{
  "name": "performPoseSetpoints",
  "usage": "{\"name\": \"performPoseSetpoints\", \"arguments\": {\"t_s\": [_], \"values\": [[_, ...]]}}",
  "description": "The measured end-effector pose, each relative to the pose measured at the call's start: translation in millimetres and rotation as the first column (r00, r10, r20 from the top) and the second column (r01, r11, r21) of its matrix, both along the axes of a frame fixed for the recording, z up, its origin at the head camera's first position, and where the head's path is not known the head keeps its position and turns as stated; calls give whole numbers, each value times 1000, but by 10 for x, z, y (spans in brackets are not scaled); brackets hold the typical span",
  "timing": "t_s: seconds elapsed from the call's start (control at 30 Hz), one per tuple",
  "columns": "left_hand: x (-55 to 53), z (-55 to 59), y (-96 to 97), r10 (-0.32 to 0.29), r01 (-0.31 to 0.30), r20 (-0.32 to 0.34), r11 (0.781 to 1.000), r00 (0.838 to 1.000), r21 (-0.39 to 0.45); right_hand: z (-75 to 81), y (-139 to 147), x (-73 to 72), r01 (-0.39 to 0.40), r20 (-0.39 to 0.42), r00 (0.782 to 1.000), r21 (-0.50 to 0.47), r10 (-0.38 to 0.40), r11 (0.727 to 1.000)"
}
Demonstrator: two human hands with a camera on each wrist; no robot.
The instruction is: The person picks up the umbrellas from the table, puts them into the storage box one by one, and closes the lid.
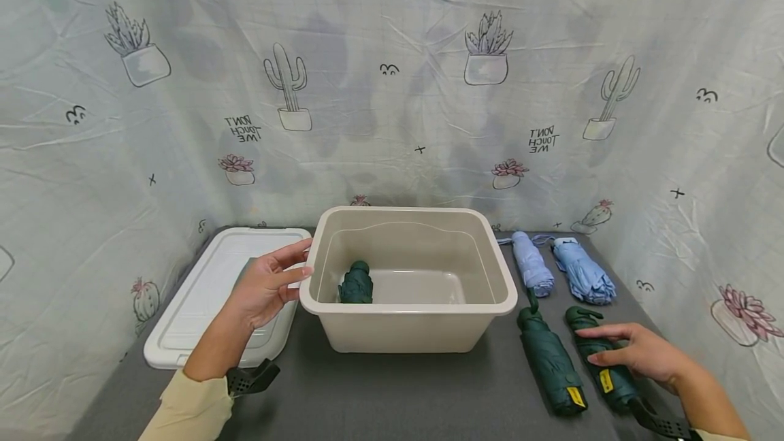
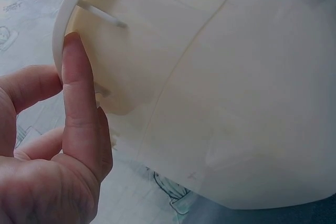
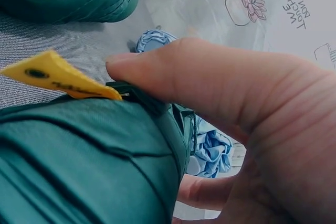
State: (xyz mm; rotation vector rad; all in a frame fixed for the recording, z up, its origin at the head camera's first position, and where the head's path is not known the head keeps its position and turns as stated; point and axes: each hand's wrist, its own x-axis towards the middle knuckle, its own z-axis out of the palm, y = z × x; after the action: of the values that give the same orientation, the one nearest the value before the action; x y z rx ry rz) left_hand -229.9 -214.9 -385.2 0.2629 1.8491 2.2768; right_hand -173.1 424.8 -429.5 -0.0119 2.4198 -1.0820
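Observation:
A beige plastic storage bin (image 1: 404, 331) stands in the middle, with one dark green folded umbrella (image 1: 356, 284) inside on its left. My left hand (image 1: 267, 284) holds the bin's left rim, thumb and fingers on either side of it in the left wrist view. On the right, my right hand (image 1: 646, 354) grips a second dark green folded umbrella (image 3: 89, 156), which lies on the table with a yellow tag (image 3: 63, 74) showing. The thumb is along its near side and the other fingers reach over the far side. Beside it lies another green folded umbrella (image 1: 550, 359), also yellow-tagged.
Two light blue folded umbrellas, one left (image 1: 531, 265) and one right (image 1: 582, 271), lie behind the green ones. A white lid (image 1: 192, 305) lies flat left of the bin. Grey cloth (image 1: 367, 400) covers the table, and a cactus-print curtain (image 1: 392, 107) hangs around it.

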Motion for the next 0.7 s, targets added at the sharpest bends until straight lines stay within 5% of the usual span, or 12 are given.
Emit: {"name": "performPoseSetpoints", "arguments": {"t_s": [0.7], "values": [[-2, 24, 5, -15, 15, -10, 1000, 1000, -6, -19, 3, -7, -25, -20, 999, 54, 26, 998]]}}
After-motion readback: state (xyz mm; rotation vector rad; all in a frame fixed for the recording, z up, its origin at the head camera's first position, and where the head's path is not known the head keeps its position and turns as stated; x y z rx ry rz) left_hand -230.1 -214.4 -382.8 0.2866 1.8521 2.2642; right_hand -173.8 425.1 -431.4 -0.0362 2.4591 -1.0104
